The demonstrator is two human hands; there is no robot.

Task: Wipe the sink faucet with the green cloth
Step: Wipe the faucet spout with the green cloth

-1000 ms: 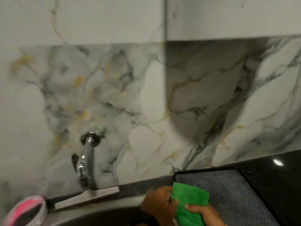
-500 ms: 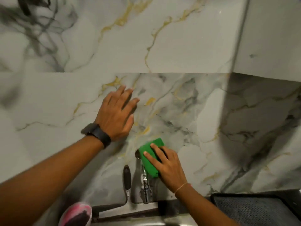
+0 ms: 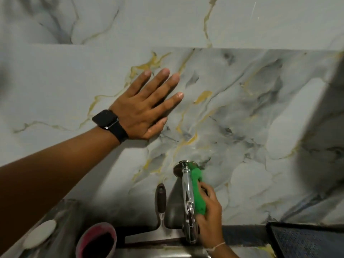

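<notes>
Broadly, wall (image 3: 242, 25): marble-patterned tiles in grey and white with gold and dark veins fill most of the view, with a horizontal joint running across the upper part.
Left arm: bare forearm reaches up from the lower left, a black smartwatch (image 3: 109, 123) on the wrist.
Left hand (image 3: 141, 112): pressed flat against the wall above and to the left of the faucet, fingers spread apart, holding nothing.
Mat (image 3: 307, 241): dark textured surface at the lower right corner, just below the wall.
Sink (image 3: 149, 253): only a strip of its metal rim shows along the bottom edge, under the faucet.
Faucet (image 3: 187, 200): chrome, mounted on the wall by a round flange, its body running down toward the sink.
Right hand (image 3: 209, 218): closed around the green cloth, pushing it against the right side of the faucet; a thin band circles the wrist.
Green cloth (image 3: 199, 192): bunched along the faucet's right side, from just under the flange down to the fingers.
Squeegee (image 3: 161, 211): dark handle upright just left of the faucet, blade lying across the ledge behind the sink.
Cup (image 3: 96, 241): pink, dark inside, at the sink's left.
White oval object (image 3: 40, 236): at the lower left, blurred, cannot tell what it is.
</notes>
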